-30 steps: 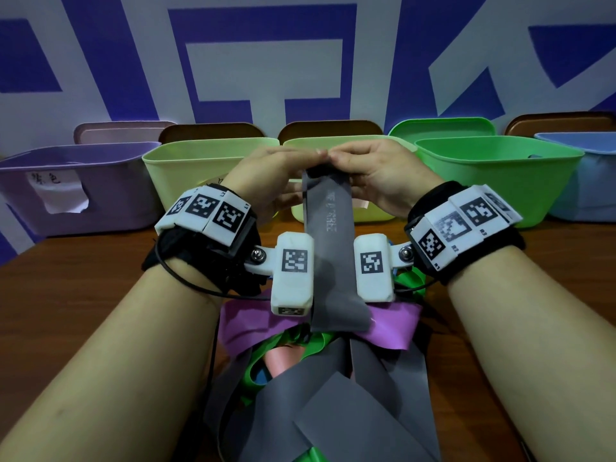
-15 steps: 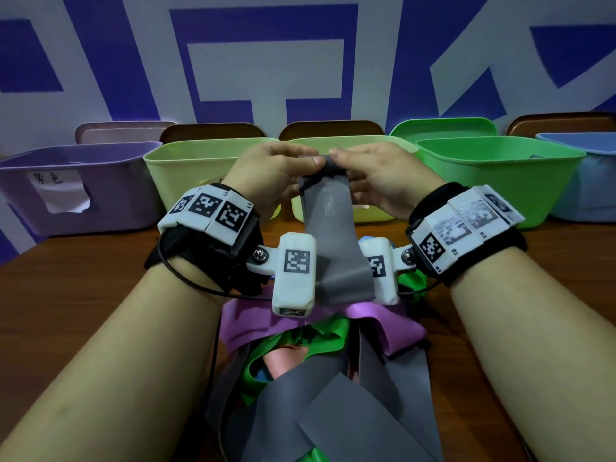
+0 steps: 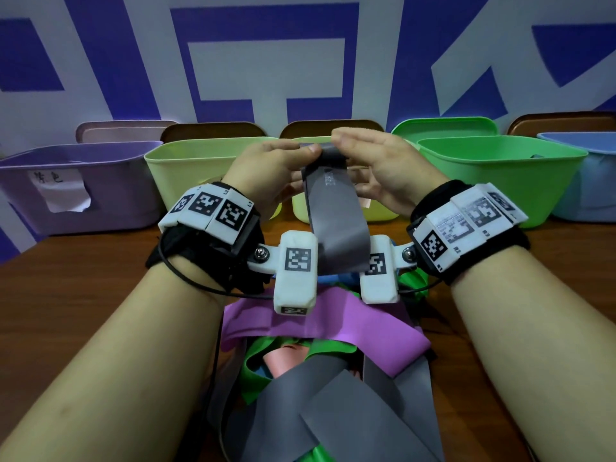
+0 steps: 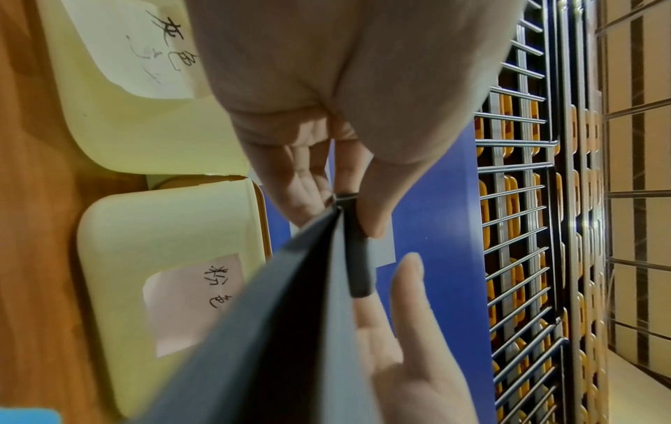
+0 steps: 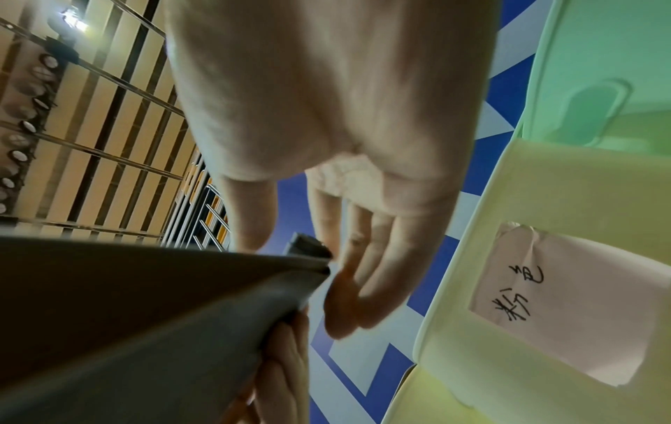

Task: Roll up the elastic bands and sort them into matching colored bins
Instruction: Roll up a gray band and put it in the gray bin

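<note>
A grey elastic band (image 3: 335, 208) hangs upright in the middle of the frame, its top end wound into a small tight roll (image 3: 328, 151), the flat tail dropping to mid-frame. At lower centre lies a heap of loose bands (image 3: 320, 378): purple across the top, green and pink beneath, broad grey strips overlapping in front. Across the upper half stands a row of bins: purple (image 3: 100, 208) at left, two yellow-green (image 3: 186, 175), green (image 3: 506, 181), blue (image 3: 593, 181) at right.
</note>
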Demonstrator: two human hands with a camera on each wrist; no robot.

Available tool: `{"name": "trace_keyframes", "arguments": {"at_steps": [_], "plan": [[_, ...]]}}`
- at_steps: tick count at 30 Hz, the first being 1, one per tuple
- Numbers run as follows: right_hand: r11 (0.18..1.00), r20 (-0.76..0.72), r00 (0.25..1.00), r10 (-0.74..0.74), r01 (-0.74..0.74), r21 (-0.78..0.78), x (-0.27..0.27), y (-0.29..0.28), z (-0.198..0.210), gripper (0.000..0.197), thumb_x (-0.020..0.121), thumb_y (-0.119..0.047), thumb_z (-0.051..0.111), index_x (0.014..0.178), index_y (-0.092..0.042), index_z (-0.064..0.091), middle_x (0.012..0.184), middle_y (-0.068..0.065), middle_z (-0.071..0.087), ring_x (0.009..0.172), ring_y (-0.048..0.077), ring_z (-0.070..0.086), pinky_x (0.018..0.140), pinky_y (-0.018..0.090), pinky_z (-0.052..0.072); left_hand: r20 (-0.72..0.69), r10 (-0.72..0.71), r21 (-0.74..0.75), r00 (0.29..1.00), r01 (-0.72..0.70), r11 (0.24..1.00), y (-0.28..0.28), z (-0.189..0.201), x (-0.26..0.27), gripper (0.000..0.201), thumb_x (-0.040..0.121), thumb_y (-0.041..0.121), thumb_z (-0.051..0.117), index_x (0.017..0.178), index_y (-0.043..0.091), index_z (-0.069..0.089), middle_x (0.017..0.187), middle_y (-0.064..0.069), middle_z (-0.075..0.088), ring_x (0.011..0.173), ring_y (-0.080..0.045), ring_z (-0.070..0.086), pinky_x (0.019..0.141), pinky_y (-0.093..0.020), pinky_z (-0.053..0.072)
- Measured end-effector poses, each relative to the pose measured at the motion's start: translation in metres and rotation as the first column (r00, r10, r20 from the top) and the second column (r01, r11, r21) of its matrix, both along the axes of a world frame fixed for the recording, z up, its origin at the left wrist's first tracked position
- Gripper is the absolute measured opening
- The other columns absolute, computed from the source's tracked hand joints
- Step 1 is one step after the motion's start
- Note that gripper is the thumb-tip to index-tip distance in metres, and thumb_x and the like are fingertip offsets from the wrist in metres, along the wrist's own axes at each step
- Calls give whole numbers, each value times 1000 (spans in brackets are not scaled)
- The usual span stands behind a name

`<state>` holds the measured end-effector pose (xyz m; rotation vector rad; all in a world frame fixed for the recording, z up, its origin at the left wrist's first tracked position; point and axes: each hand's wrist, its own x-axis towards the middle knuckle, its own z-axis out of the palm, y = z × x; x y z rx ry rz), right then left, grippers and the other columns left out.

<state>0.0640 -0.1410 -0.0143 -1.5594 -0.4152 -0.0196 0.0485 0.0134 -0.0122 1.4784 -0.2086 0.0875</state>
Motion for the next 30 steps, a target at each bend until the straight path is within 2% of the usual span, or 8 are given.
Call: {"name": "trace_keyframes", "arguments": {"at_steps": [2, 5, 7, 12, 18, 22, 27, 30], "plan": [[999, -3, 1000, 21, -21, -41, -1, 0, 0, 21, 97, -35, 51, 104, -18, 63, 81, -1, 68, 67, 9, 68, 58, 20, 51, 18, 6, -13, 1000, -6, 1000, 1, 0, 0, 11, 93, 7, 58, 101, 9, 65, 75, 0, 70, 59, -6, 67, 51, -14, 48], [999, 29, 1000, -6, 7, -34, -2, 1, 1, 19, 99, -26, 49, 94, -13, 63, 59, -7, 64, 53, 4, 62, 49, 16, 46, 50, 17, -38, 999, -15, 999, 1, 1, 2, 18, 89, 2, 60, 104, 13, 64, 95, -8, 69, 75, -13, 71, 59, -17, 52], [999, 60, 997, -38, 38, -4, 0, 1, 2, 14, 97, -18, 52, 92, -12, 64, 67, -2, 63, 55, 7, 61, 50, 16, 46, 61, 10, -57, 998, -7, 998, 0, 2, 1, 20, 89, -1, 60, 104, 12, 63, 98, -9, 68, 78, -15, 70, 60, -18, 52], [997, 101, 993, -58, 53, 52, 4, 1, 2, 11, 92, -4, 58, 97, -12, 64, 86, 9, 64, 76, 21, 61, 66, 26, 52, 28, 14, 5, 1000, -14, 1000, -3, 0, 0, 25, 93, 26, 60, 107, 5, 64, 66, 0, 65, 47, -7, 60, 44, -16, 44], [998, 76, 997, -30, 25, 65, 5, 3, 0, 24, 93, -10, 57, 116, -16, 60, 108, 9, 64, 86, 19, 67, 68, 28, 53, 49, 32, -24, 998, -31, 999, 0, 0, 2, 24, 96, 19, 56, 113, 3, 60, 60, 4, 64, 46, -4, 55, 45, -14, 41], [999, 50, 998, -25, 23, 31, 2, 4, 1, 16, 97, -27, 53, 107, -19, 62, 92, 2, 68, 74, 12, 68, 62, 25, 53, 56, 34, -32, 998, -32, 999, 2, -1, 3, 23, 95, 17, 57, 113, 3, 62, 65, 2, 66, 49, -5, 56, 45, -15, 42], [998, 74, 995, -64, 64, 9, 3, 2, 1, 21, 97, -25, 53, 92, -9, 66, 65, -3, 66, 58, 8, 64, 53, 19, 49, 32, 11, -19, 999, -11, 1000, -2, -1, 1, 16, 96, 20, 56, 102, 7, 63, 57, 5, 60, 45, -5, 53, 44, -15, 42], [998, 86, 994, -69, 68, 4, 4, 2, 0, 17, 97, -23, 54, 94, -11, 66, 73, -1, 68, 63, 8, 66, 56, 20, 49, 28, -1, -18, 1000, 1, 1000, -3, -1, 1, 12, 96, 18, 56, 100, 9, 62, 64, 2, 63, 50, -6, 56, 47, -15, 44]]}}
